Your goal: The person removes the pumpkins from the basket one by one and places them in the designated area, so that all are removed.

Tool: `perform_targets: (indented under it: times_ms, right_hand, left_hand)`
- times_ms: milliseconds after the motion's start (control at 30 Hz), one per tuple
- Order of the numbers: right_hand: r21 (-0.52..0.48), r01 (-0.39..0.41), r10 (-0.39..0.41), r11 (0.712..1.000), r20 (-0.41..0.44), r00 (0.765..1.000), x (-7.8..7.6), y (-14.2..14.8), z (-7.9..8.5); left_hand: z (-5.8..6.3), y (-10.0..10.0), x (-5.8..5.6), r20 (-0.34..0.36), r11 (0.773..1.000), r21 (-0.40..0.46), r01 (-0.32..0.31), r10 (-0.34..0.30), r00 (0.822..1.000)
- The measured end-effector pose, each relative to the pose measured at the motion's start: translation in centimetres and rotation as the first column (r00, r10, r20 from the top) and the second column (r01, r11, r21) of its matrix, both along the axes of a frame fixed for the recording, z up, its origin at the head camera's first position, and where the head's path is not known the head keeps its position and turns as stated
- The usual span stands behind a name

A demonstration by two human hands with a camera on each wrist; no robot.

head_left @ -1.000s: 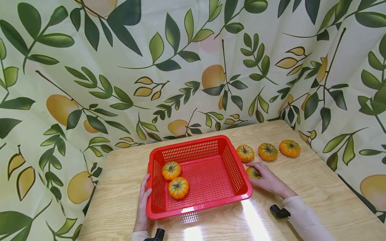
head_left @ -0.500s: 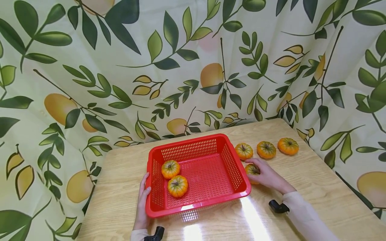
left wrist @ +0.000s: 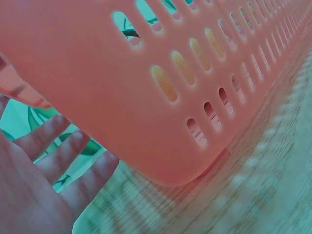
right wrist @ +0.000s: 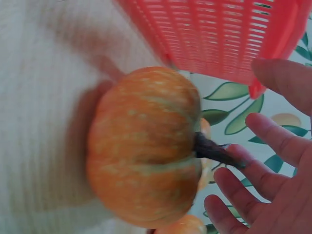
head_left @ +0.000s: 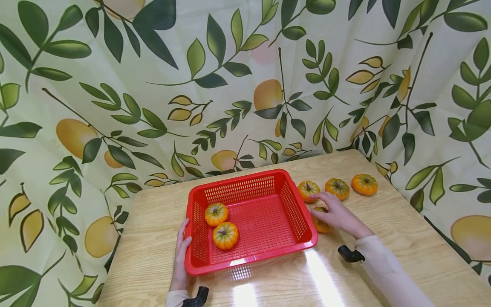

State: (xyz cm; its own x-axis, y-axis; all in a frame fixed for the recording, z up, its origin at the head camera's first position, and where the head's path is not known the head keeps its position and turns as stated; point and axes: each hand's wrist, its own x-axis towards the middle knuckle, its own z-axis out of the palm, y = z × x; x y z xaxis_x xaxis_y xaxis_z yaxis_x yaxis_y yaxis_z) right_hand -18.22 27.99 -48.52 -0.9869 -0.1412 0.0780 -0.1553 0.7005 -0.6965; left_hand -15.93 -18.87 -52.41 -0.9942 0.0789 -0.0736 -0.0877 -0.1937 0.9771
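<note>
In the head view, a red plastic basket [head_left: 253, 260] with slotted sides stands on the table, two small orange pumpkins [head_left: 225, 236] in its left part. My left hand [head_left: 180, 260] is at the basket's left side. The left wrist view shows its straight fingers [left wrist: 87, 175] right at the basket wall. My right hand [head_left: 337, 214] hovers over a pumpkin [head_left: 322, 226] close to the basket's right side, partly covering it. Seen from the right wrist, the fingers are spread loosely by the dark stem of that pumpkin [right wrist: 146, 151], not wrapped around it.
Behind the right hand, a row of three more pumpkins, the left one [head_left: 308, 190] close to the basket, the middle one [head_left: 337, 188] and the right one [head_left: 364, 184], lies on the wooden table [head_left: 153, 221]. A leaf-patterned cloth [head_left: 238, 128] hangs behind the table.
My right hand has loosened from around the near pumpkin and shifted slightly up and back over it. The left hand and the basket stay in place; the head view has drifted slightly.
</note>
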Motion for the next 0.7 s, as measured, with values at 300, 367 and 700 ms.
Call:
perform_targets:
  times_ms: [300, 367, 700]
  right_hand:
    - [-0.013, 0.008, -0.008, 1.0, -0.004, 1.0, -0.7, -0.6, 1.7]
    - [-0.014, 0.004, -0.004, 1.0, -0.007, 1.0, -0.8, -0.9, 2.1]
    - [-0.031, -0.024, 0.023, 0.999, -0.021, 1.0, -2.0, -2.5, 4.0]
  left_hand:
    - [0.1, -0.1, 0.2, 0.035, 1.0, -0.02, -0.008, 0.009, 0.999]
    - [0.1, -0.1, 0.2, 0.034, 1.0, -0.024, -0.013, 0.014, 0.999]
    - [0.3, -0.1, 0.1, 0.028, 0.999, -0.047, -0.005, 0.006, 1.0]
